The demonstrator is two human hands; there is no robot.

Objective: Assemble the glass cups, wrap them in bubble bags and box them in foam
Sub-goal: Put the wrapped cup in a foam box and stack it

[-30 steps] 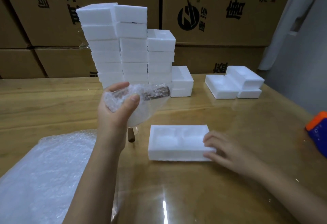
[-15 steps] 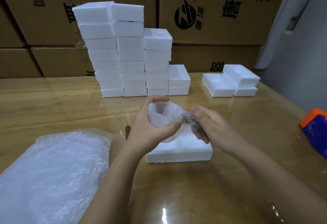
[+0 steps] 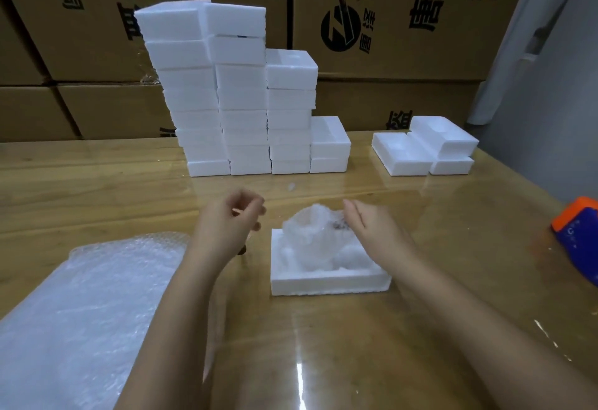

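A glass cup wrapped in a bubble bag (image 3: 309, 236) sits in the left pocket of a white foam tray (image 3: 330, 283) in the middle of the table. Part of the wrap stands above the tray's rim. My left hand (image 3: 228, 227) hovers just left of the tray, fingers loosely curled and holding nothing. Just right of the wrapped cup is my right hand (image 3: 372, 230), fingers straight, apart from the wrap or barely at its edge. A pile of flat bubble bags (image 3: 81, 306) lies at the near left.
Tall stacks of white foam boxes (image 3: 226, 92) stand at the back of the wooden table, with a few open foam halves (image 3: 420, 151) at the back right. An orange and blue object (image 3: 579, 231) lies at the right edge. Cardboard cartons (image 3: 388, 21) form a wall behind.
The wrapped cup, held up in my left hand a second ago, came down with both hands into the foam tray. Both hands have now let go and drawn apart.
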